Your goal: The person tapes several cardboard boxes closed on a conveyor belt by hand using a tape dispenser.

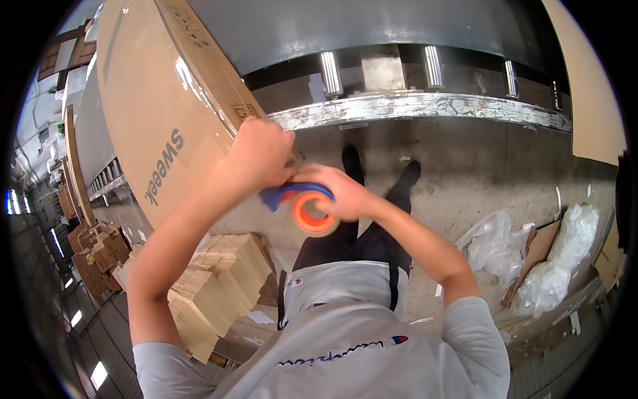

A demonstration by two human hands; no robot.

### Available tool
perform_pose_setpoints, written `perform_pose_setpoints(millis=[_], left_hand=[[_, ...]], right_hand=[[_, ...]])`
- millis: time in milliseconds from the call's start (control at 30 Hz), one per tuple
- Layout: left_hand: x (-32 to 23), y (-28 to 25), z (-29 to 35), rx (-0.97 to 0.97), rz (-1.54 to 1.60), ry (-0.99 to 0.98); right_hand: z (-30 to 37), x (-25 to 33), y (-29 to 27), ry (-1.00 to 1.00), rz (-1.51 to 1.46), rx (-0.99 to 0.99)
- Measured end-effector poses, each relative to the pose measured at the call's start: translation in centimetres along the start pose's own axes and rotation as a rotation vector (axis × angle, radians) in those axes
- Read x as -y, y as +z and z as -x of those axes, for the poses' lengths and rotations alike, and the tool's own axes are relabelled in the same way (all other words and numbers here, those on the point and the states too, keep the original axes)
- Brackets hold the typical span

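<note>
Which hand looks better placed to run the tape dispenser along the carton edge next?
Probably the right hand: it already grips the blue-and-orange tape dispenser just off the corner of the large cardboard carton. The left hand is fisted at that corner beside the dispenser, seemingly steadying it.

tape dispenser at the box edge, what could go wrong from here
1. Both hands crowd together: the left hand sits right beside the tape dispenser held by the right hand, so its fingers could get nicked or stuck.
2. The big cardboard box looks tilted against the roller table; pushing could shift it.
3. The stacked cardboard by the feet could trip a step back.
</note>
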State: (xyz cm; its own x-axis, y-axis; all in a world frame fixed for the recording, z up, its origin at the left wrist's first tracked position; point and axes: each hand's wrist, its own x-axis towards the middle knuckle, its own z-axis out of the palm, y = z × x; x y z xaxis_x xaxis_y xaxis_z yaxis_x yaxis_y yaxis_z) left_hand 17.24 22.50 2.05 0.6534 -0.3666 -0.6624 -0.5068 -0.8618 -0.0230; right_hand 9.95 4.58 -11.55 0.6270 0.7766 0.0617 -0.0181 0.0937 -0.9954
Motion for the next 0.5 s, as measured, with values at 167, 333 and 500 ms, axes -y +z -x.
perform_pose_setpoints(millis=[167,333,500], left_hand=[[-1.8,1.1,-0.9,0.046,-0.172,-0.009],[-2.3,6.7,1.8,-0.085,-0.426,-0.076],[-8.1,-0.9,0.9,-0.015,0.644,-0.110]], right_hand=[[-3.8,-1.6,9.7,0.237,-0.134,0.319],[13.1,-2.7,2.1,0.457,-0.141,0.005],[27.6,3.1,-6.8,0.548,-0.987,-1.060]])
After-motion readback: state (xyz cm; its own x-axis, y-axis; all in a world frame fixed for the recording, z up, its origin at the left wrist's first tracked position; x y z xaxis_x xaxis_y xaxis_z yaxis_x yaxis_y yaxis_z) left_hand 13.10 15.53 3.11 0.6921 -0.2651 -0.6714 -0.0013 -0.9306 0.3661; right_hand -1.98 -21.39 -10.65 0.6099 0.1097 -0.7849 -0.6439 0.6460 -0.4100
